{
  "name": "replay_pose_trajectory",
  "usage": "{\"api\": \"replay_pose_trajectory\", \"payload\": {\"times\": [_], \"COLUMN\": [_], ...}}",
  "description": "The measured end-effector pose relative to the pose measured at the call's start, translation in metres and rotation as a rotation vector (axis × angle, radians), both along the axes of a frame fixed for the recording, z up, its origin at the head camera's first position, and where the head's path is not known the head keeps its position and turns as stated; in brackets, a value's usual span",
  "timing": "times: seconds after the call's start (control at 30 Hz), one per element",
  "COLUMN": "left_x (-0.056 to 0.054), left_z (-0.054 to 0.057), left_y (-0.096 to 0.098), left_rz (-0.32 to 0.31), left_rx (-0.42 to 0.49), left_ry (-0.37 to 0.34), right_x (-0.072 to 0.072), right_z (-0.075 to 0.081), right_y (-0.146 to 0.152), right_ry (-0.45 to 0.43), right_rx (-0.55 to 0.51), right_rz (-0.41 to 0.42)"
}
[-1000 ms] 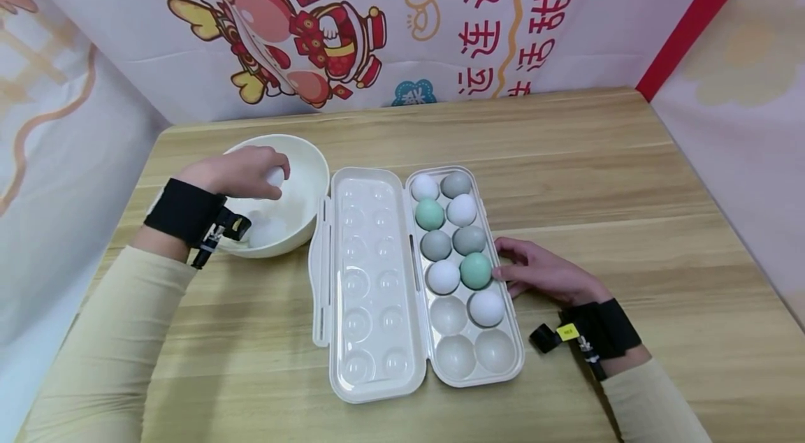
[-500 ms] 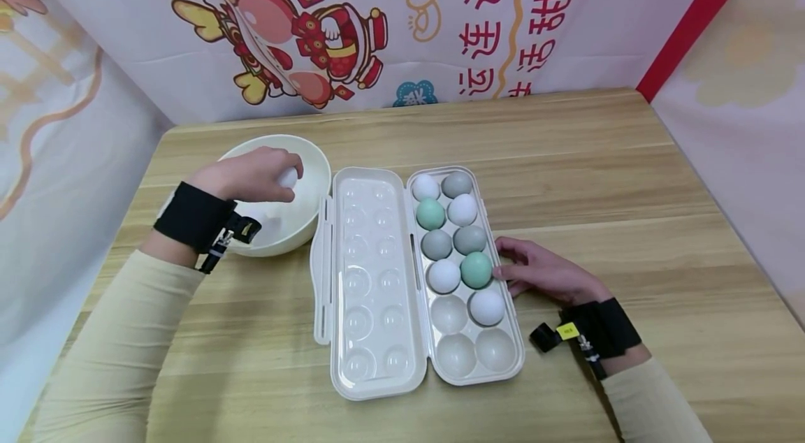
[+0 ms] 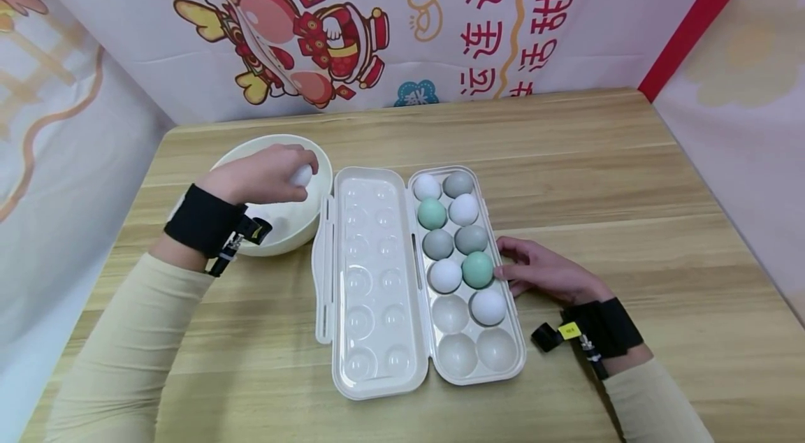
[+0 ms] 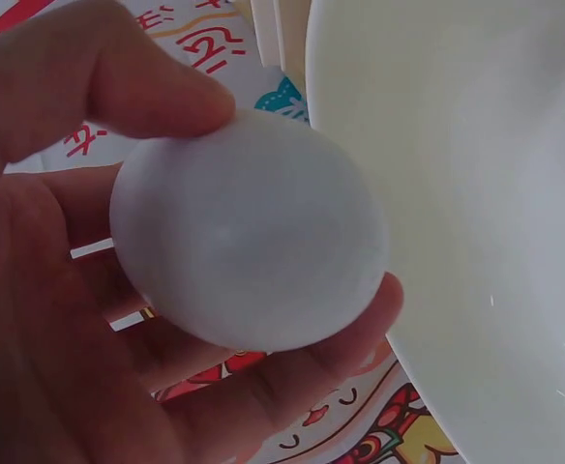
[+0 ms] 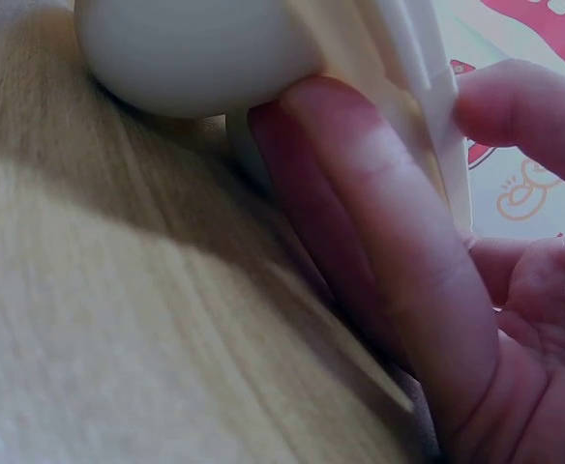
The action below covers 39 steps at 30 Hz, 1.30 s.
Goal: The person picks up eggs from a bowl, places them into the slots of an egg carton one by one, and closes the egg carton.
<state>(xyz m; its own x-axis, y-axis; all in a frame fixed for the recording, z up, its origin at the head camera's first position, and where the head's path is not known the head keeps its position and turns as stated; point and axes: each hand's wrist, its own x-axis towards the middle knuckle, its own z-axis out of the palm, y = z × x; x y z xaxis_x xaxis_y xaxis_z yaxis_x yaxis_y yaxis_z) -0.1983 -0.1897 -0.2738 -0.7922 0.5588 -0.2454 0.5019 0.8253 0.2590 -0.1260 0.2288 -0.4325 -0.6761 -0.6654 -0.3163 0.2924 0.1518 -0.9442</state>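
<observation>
Over the right part of a white bowl (image 3: 317, 195), my left hand (image 3: 267, 176) holds a white egg (image 4: 249, 232) between thumb and curled fingers. Right of the bowl lies an unlatched egg box (image 3: 449, 317) with its lid (image 3: 377, 268) folded flat to the left. White, grey and green eggs fill the far cups; one white egg (image 3: 488, 307) sits in the right cup of the second-nearest row. My right hand (image 3: 544, 272) grips the box's right edge beside a green egg (image 3: 477, 270). In the right wrist view, its thumb lies at the rim and its fingers reach under the cups.
A wooden table (image 3: 629, 205) carries everything. Behind it hangs a printed cloth (image 3: 402, 24). The lid's handle flap (image 3: 323, 268) points toward the bowl, close to its rim. Each wrist wears a black strap with a small camera.
My left hand has moved right across the bowl with the white egg. The right hand and the egg box have stayed practically in place.
</observation>
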Motion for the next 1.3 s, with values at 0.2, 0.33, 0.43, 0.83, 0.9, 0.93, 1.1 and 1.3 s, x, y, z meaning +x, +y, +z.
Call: {"api": "replay_pose_trajectory", "payload": {"times": [0.2, 0.33, 0.43, 0.83, 0.9, 0.93, 1.1, 1.3], "left_x": [0.001, 0.002, 0.003, 0.006, 0.007, 0.007, 0.009, 0.013], "left_z": [-0.002, -0.003, -0.004, -0.008, -0.007, -0.007, -0.006, -0.007], "left_y": [0.008, 0.013, 0.017, 0.035, 0.038, 0.039, 0.045, 0.053], "left_rz": [-0.010, -0.014, -0.017, -0.042, -0.044, -0.047, -0.051, -0.074], "left_rx": [0.012, 0.020, 0.018, 0.025, 0.025, 0.024, 0.020, 0.032], "left_ry": [0.014, 0.017, 0.018, 0.030, 0.025, 0.023, 0.009, 0.004], "right_x": [0.000, 0.000, 0.000, -0.001, -0.001, -0.001, -0.001, 0.000], "right_z": [0.000, 0.000, -0.001, -0.004, -0.005, -0.005, -0.007, -0.006], "right_y": [0.000, 0.000, 0.000, 0.000, -0.001, -0.001, -0.001, -0.002], "right_ry": [0.000, -0.001, -0.005, 0.007, 0.011, 0.012, 0.029, 0.035], "right_rx": [0.005, 0.007, 0.007, -0.008, -0.016, -0.024, -0.038, -0.035], "right_rz": [-0.004, -0.006, -0.007, -0.002, -0.003, -0.001, -0.005, -0.014]}}
